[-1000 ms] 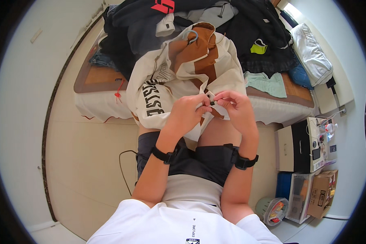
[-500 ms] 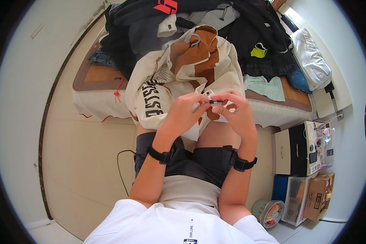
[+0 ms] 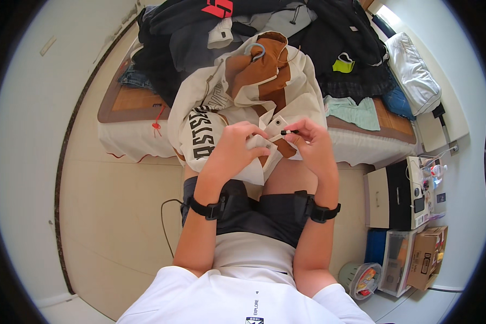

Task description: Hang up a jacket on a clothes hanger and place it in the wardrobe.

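Observation:
A cream and brown jacket [image 3: 295, 86] drapes from the bed edge over my lap, a pale hanger hook showing in its brown lining. Between thumb and fingers of my right hand [image 3: 311, 141] is a small black piece, apparently a cord stopper [image 3: 288, 132]. A thin pale cord [image 3: 276, 138] runs from it toward the jacket's hem. Just left of that, my left hand [image 3: 236, 147] is at the hem, thumb and fingertips apart with cream fabric between or behind them. Whether they touch the fabric is hard to tell.
Dark clothes [image 3: 340, 48] are heaped on the bed, with a pale green garment [image 3: 355, 113] at its right edge. A white pillow-like bundle [image 3: 414, 75] lies farther right. By the right wall stand a drawer cabinet [image 3: 380, 198], a cardboard box [image 3: 427, 258] and a round bin [image 3: 356, 281].
My hands were close together at the small black piece. Now they have separated: the left has moved slightly left with fingers parted, while the right keeps the piece.

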`<state>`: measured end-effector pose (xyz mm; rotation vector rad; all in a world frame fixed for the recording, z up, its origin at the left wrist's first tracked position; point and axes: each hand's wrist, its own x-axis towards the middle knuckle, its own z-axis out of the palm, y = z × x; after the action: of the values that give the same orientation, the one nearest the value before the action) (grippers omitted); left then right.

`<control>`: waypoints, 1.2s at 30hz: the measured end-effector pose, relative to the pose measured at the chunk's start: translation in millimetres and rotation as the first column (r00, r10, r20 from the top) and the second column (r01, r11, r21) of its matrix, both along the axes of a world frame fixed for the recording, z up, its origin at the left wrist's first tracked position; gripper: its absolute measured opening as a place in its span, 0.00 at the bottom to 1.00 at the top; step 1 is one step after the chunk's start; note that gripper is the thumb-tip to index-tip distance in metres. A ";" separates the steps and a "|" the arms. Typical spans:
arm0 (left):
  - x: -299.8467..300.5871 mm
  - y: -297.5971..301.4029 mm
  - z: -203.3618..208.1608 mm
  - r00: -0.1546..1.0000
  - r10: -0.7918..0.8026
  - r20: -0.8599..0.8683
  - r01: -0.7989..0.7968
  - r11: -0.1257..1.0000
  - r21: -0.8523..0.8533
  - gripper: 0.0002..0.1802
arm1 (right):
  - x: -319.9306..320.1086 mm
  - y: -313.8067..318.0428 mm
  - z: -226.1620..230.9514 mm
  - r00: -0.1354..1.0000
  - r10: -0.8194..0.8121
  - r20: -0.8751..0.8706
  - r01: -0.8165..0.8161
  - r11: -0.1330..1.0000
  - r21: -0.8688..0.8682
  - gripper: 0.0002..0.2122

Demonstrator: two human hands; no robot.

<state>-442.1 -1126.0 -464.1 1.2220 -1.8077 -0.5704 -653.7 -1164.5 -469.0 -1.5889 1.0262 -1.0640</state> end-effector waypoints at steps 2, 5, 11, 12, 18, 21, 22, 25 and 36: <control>2.4 0.8 1.1 1.000 0.027 0.014 -0.028 0.997 0.067 0.15 | -0.3 1.1 2.3 1.000 -0.015 -0.022 0.015 1.000 -0.007 0.04; 2.0 0.4 4.0 0.998 0.052 -0.019 -0.050 0.994 0.092 0.13 | -0.5 4.3 6.9 0.998 -0.034 -0.058 0.034 0.999 -0.007 0.05; -2.3 5.1 13.3 0.992 0.069 -0.109 -0.067 0.997 0.023 0.10 | 2.3 9.7 15.9 0.992 -0.009 -0.123 0.002 0.998 -0.056 0.06; -2.2 5.7 14.3 0.996 0.048 -0.077 -0.046 0.999 0.028 0.09 | 2.9 9.8 17.2 0.987 -0.008 -0.160 -0.006 0.997 -0.083 0.06; -3.2 3.3 14.1 1.000 0.005 0.002 -0.005 0.999 -0.033 0.07 | 3.9 13.4 23.2 0.973 0.028 -0.230 -0.049 0.995 -0.084 0.06; -4.1 3.4 13.0 0.999 0.003 0.032 -0.001 0.999 -0.041 0.07 | 4.4 14.3 24.8 0.965 0.025 -0.260 -0.055 0.993 -0.109 0.07; -4.3 3.7 13.0 0.999 0.006 0.032 -0.005 0.999 -0.046 0.07 | 4.6 14.5 25.2 0.966 0.027 -0.256 -0.059 0.991 -0.118 0.07; -4.0 4.6 14.1 0.999 0.000 0.047 0.001 1.000 -0.027 0.07 | 5.2 14.7 25.6 0.965 0.028 -0.261 -0.064 0.989 -0.132 0.07; -4.3 5.2 15.0 0.999 -0.024 0.035 0.025 0.999 -0.025 0.07 | 4.7 15.4 27.6 0.959 0.049 -0.278 -0.080 0.991 -0.103 0.07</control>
<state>-446.4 -1120.8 -449.1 1.2011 -1.8556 -0.5410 -649.1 -1149.1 -441.4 -1.8888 1.1034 -0.8862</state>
